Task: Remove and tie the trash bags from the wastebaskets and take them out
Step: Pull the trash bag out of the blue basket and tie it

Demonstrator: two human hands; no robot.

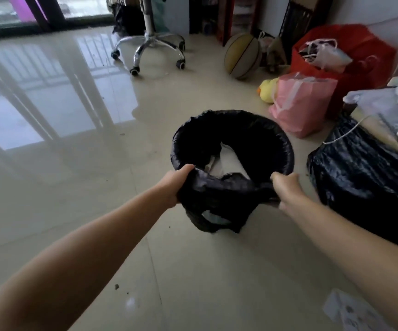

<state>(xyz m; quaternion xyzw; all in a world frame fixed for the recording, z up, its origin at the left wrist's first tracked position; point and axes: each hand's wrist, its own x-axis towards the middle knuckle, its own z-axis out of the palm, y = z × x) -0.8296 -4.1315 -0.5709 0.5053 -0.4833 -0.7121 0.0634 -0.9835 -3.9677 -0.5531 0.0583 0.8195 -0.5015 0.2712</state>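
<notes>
The pale tiled floor (78,192) gleams under window light, and both bare arms reach long and nearly straight down toward the middle of it, where a wastebasket (217,220) stands lined with a black trash bag (231,137). The bag's edge is rolled over the rim all the way round the far side, while on the near side it is bunched up loose between the two hands. The left hand (177,185) is closed in a fist on the bag's near-left edge, thumb on top, fingers curled under the plastic. The right hand (286,187) is likewise clenched on the near-right edge, knuckles turned up. Inside the bag some white paper scraps show. Just right of the basket sits a large, full black sack (365,173) with pale cloth heaped on it. Beyond lie a red bag (350,75), a pink bag (303,103), a worn basketball (242,58) and a yellow duck toy (267,90); a chrome chair base (149,46) stands farther back. No lettering is legible on anything.
</notes>
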